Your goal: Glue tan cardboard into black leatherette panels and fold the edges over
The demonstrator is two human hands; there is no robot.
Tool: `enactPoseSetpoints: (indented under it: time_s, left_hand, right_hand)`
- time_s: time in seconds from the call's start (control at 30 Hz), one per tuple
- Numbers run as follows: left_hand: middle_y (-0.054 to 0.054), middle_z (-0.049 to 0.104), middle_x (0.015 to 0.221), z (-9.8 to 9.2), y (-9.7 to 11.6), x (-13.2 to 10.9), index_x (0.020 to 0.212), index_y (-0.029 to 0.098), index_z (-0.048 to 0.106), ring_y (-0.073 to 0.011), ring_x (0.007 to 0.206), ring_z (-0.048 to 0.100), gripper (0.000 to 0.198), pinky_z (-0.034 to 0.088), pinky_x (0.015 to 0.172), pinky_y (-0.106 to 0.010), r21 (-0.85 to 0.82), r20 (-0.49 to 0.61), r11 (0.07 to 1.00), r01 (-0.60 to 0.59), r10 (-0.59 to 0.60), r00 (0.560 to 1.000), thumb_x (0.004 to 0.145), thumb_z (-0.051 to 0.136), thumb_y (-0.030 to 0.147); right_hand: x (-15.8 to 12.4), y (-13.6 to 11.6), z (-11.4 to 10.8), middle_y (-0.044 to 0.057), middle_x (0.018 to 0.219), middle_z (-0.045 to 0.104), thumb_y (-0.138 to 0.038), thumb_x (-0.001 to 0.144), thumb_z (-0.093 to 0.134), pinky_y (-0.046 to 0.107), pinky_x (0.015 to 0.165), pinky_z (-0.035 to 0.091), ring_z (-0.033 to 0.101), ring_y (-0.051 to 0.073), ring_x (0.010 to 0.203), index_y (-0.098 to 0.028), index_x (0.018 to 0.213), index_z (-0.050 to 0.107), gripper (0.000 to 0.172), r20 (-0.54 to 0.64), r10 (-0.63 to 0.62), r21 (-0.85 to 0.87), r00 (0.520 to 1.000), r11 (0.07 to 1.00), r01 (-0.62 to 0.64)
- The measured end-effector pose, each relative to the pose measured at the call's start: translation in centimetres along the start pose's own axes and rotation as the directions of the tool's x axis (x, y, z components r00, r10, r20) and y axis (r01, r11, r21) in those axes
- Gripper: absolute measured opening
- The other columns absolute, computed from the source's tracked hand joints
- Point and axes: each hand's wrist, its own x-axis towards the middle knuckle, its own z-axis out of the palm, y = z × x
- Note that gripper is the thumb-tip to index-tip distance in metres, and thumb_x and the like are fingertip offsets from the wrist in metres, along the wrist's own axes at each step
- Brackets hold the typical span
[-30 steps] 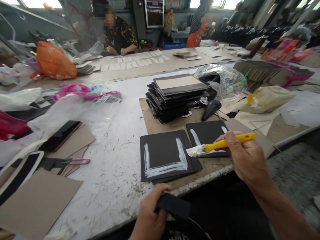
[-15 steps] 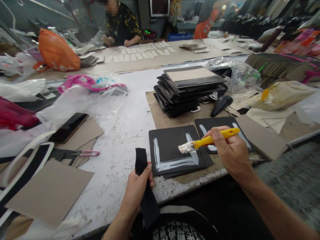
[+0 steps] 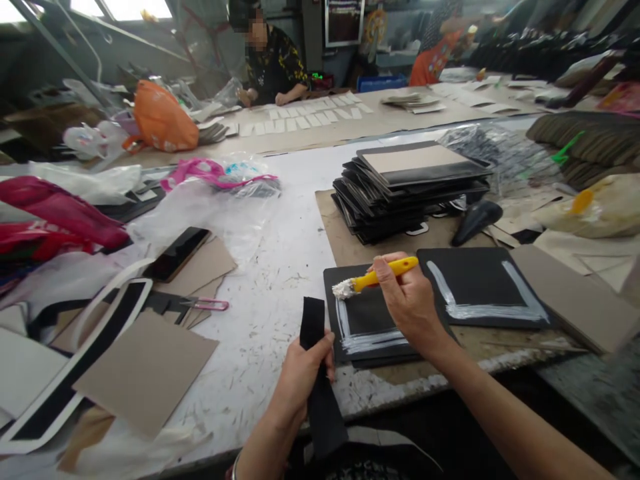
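My left hand [image 3: 300, 377] is closed around a black strip [image 3: 314, 327] that stands upright at the table's near edge. My right hand [image 3: 407, 300] grips a yellow-handled glue brush [image 3: 373, 279], its white bristles over the top-left corner of a black panel [image 3: 365, 320] edged with white glue lines. A second glued black panel [image 3: 480, 283] lies to the right. Both rest on a brown cardboard sheet [image 3: 345, 240]. Behind them sits a stack of black panels [image 3: 410, 187] topped with a beige board.
Scissors [image 3: 205, 304], cardboard pieces [image 3: 145, 367] and a phone [image 3: 177, 252] lie left. Plastic bags [image 3: 210, 207] and an orange bag [image 3: 160, 123] sit farther back. A black curved object [image 3: 475, 219] is beside the stack. Another person [image 3: 275, 63] works at the far table.
My left hand lifted the black strip from below the table edge and holds it upright. My right hand carried the brush leftward over the near panel.
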Motion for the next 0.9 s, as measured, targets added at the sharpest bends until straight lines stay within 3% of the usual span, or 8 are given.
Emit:
enactPoseSetpoints:
  time_s: [0.2, 0.37, 0.53, 0.7, 0.9]
  left_hand:
    - [0.006, 0.046, 0.041, 0.0, 0.1, -0.1, 0.075, 0.015, 0.054, -0.0080, 0.034, 0.042, 0.031, 0.033, 0.037, -0.020, -0.004, 0.006, 0.999, 0.036, -0.036, 0.999, 0.062, 0.068, 0.040]
    - [0.007, 0.046, 0.043, -0.1, -0.1, -0.1, 0.072, 0.016, 0.054, -0.0073, 0.035, 0.042, 0.028, 0.033, 0.038, -0.019, -0.007, 0.016, 1.000, 0.023, -0.023, 1.000, 0.064, 0.068, 0.038]
    - [0.006, 0.047, 0.042, -0.2, -0.3, 0.0, 0.068, 0.016, 0.054, -0.0080, 0.035, 0.042, 0.025, 0.033, 0.037, -0.020, 0.024, 0.014, 1.000, 0.009, -0.010, 1.000, 0.065, 0.067, 0.037]
    - [0.007, 0.047, 0.044, -0.1, -0.3, -0.2, 0.073, 0.016, 0.054, -0.0087, 0.036, 0.043, 0.029, 0.033, 0.037, -0.020, 0.039, 0.003, 0.999, -0.005, 0.004, 1.000, 0.062, 0.069, 0.039]
    - [0.007, 0.047, 0.043, 0.1, -0.1, -0.5, 0.071, 0.015, 0.055, -0.0090, 0.037, 0.042, 0.032, 0.034, 0.037, -0.021, 0.089, -0.042, 0.996, 0.014, -0.011, 0.999, 0.059, 0.071, 0.041]
  right_hand:
    - [-1.0, -0.4, -0.6, -0.001, 0.066, 0.055, -0.042, 0.090, 0.044, 0.025, 0.059, 0.041, 0.054, 0.012, 0.058, -0.018, 0.077, 0.053, 0.028, 0.077, 0.000, -0.122, 0.997, 0.992, 0.010]
    - [-1.9, -0.9, -1.5, -0.001, 0.066, 0.055, -0.039, 0.091, 0.044, 0.025, 0.060, 0.041, 0.054, 0.012, 0.060, -0.019, 0.075, 0.053, 0.027, 0.051, -0.015, -0.140, 0.999, 0.990, 0.022]
    - [-3.5, -1.2, -2.2, 0.000, 0.068, 0.056, -0.037, 0.091, 0.043, 0.025, 0.060, 0.043, 0.055, 0.012, 0.061, -0.019, 0.075, 0.054, 0.026, 0.100, 0.012, -0.127, 0.995, 0.992, 0.001]
    - [-4.6, -1.0, -4.5, 0.000, 0.068, 0.056, -0.039, 0.090, 0.044, 0.023, 0.059, 0.045, 0.056, 0.012, 0.061, -0.019, 0.073, 0.053, 0.028, 0.028, 0.069, -0.118, 0.997, 0.991, -0.065]
    - [-4.9, 0.2, -8.8, 0.001, 0.066, 0.056, -0.043, 0.089, 0.044, 0.024, 0.057, 0.046, 0.056, 0.013, 0.058, -0.019, 0.072, 0.053, 0.030, -0.129, 0.104, -0.259, 0.986, 0.957, -0.134]
